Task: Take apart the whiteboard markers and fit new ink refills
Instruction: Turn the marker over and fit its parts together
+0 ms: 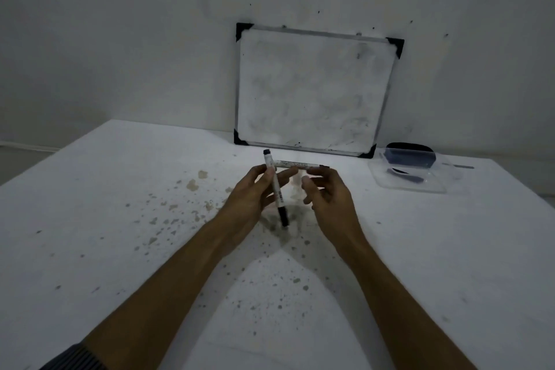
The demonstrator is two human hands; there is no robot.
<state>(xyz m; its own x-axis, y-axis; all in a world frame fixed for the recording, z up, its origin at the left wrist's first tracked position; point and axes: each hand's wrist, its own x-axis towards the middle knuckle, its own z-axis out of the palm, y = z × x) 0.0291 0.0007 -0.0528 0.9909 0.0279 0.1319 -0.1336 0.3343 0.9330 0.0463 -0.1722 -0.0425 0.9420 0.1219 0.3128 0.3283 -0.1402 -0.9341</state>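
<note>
White-barrelled whiteboard markers with black caps, two counted: upright marker [276,187] pinched in left hand [246,198], fingers clamped on its barrel; level marker [300,164] held at right hand [327,192] fingertips, closed on its end. Both above stained white table [120,219]. Best handled one at a time: grip barrel firmly, twist cap end steadily. One smudged whiteboard [312,90], one clear plastic tray [411,174].

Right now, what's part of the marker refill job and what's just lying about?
Job: marker in left hand; marker in right hand; left hand; right hand.
Lying about: whiteboard; clear tray with dark eraser-like item; table.
</note>
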